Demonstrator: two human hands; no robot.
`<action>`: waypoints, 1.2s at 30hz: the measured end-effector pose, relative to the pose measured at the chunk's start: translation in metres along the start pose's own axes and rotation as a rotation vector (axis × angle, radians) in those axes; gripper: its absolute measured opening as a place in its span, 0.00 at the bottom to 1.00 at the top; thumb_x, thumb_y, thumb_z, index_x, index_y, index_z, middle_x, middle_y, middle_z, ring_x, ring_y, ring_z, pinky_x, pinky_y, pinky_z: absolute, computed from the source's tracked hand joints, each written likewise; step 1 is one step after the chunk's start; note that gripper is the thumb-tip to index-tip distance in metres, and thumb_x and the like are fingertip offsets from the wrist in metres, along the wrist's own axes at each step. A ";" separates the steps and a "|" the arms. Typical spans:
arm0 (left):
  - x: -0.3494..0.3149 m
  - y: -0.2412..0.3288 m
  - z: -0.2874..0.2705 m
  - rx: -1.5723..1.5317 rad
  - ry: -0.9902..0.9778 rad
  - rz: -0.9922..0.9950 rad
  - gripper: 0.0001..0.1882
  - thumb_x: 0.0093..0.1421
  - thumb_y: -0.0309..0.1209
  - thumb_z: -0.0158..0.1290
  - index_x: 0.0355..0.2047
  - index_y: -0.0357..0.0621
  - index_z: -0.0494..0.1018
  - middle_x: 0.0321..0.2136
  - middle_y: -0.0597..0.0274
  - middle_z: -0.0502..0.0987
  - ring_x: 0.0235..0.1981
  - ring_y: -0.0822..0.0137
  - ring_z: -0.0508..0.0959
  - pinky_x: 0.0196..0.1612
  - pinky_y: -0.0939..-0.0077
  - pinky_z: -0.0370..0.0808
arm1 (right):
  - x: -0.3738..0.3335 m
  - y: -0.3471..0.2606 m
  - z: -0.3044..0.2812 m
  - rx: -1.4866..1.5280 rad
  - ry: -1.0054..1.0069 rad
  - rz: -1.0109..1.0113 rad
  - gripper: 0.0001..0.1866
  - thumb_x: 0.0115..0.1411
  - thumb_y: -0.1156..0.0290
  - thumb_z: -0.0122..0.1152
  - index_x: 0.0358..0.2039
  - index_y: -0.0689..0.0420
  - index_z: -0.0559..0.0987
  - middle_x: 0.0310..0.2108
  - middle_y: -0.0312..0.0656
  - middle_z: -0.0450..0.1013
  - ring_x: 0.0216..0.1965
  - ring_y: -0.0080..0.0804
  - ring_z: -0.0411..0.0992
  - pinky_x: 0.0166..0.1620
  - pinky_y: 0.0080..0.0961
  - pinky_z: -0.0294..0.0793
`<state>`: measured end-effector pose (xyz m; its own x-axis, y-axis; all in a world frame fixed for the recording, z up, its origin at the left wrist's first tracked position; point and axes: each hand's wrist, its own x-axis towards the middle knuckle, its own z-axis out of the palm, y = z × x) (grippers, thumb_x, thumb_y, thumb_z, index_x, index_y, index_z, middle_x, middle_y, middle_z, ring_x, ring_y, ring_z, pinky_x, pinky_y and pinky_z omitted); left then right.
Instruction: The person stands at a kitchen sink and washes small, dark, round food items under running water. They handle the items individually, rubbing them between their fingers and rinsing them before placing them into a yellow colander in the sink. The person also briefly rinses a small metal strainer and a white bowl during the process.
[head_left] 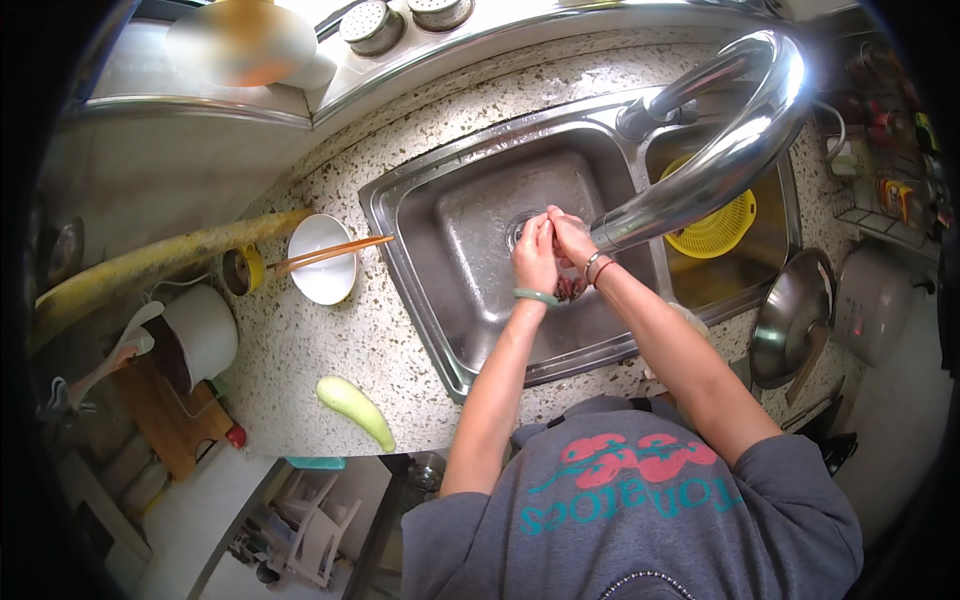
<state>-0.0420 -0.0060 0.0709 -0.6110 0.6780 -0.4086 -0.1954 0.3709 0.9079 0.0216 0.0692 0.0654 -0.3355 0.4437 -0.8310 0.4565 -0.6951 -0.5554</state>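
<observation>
Rinsing, seemingly, we join left hand (535,262) and right hand (574,240) by the gooseneck faucet (685,203), fingers narrow, any held item indiscernible; next likely calls for rubbing.

We record a cream countertop (290,355) speckled brown, a silver-grey sink (460,230) and a yellow colander (725,230). We note a white bowl (326,284), orange-brown chopsticks (335,252), a pale green gourd (355,408), a milky green bangle (537,297) and a grey shirt (640,535) printed coral-red and teal.
</observation>
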 end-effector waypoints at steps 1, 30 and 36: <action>0.004 0.003 -0.004 -0.161 -0.117 -0.147 0.10 0.60 0.27 0.44 0.40 0.42 0.71 0.29 0.62 0.77 0.29 0.74 0.76 0.24 0.84 0.70 | 0.004 0.000 -0.005 0.033 -0.026 -0.011 0.17 0.60 0.53 0.45 0.23 0.52 0.70 0.15 0.29 0.61 0.12 0.15 0.54 0.12 0.16 0.50; 0.025 -0.050 -0.009 0.259 0.178 0.048 0.25 0.63 0.48 0.36 0.27 0.41 0.74 0.16 0.60 0.73 0.19 0.71 0.72 0.23 0.69 0.68 | -0.003 0.014 0.000 0.148 -0.231 0.035 0.13 0.62 0.58 0.46 0.33 0.54 0.72 0.18 0.27 0.62 0.13 0.14 0.55 0.14 0.12 0.51; 0.013 0.006 0.010 -0.327 0.070 -0.129 0.16 0.63 0.41 0.42 0.34 0.40 0.70 0.18 0.65 0.71 0.13 0.74 0.67 0.20 0.77 0.69 | -0.007 0.007 0.002 0.854 -0.244 0.139 0.09 0.62 0.62 0.48 0.27 0.51 0.68 0.15 0.24 0.55 0.12 0.12 0.50 0.12 0.09 0.47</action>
<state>-0.0431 0.0117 0.0702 -0.6140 0.5898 -0.5245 -0.5025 0.2204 0.8360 0.0256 0.0605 0.0676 -0.5328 0.2598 -0.8054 -0.2301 -0.9603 -0.1575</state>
